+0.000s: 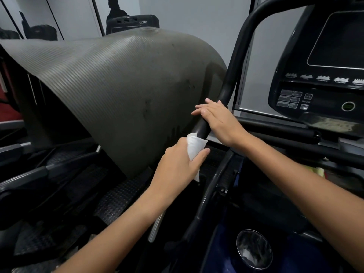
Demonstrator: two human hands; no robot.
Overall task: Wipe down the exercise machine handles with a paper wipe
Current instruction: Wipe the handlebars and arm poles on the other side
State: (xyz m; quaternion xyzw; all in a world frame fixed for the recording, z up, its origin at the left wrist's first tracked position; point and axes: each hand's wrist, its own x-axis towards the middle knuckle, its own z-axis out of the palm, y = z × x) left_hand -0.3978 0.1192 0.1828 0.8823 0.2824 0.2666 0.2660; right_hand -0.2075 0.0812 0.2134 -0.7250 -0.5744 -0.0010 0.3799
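Note:
A black curved handle (232, 75) of the exercise machine runs from the top right down through the middle of the view. My left hand (177, 164) grips a white paper wipe (194, 145) wrapped round the handle's lower stretch. Just above it, my right hand (218, 121) rests on the same bar, fingers laid over it and pointing left. The part of the handle under the wipe and under both hands is hidden.
A grey ribbed mat (118, 85) hangs draped to the left of the handle. The machine's console (319, 75) with a dark screen and buttons stands at the right. Black pedals and textured footplates (118, 198) lie below. A round metal cap (254, 249) sits at the bottom right.

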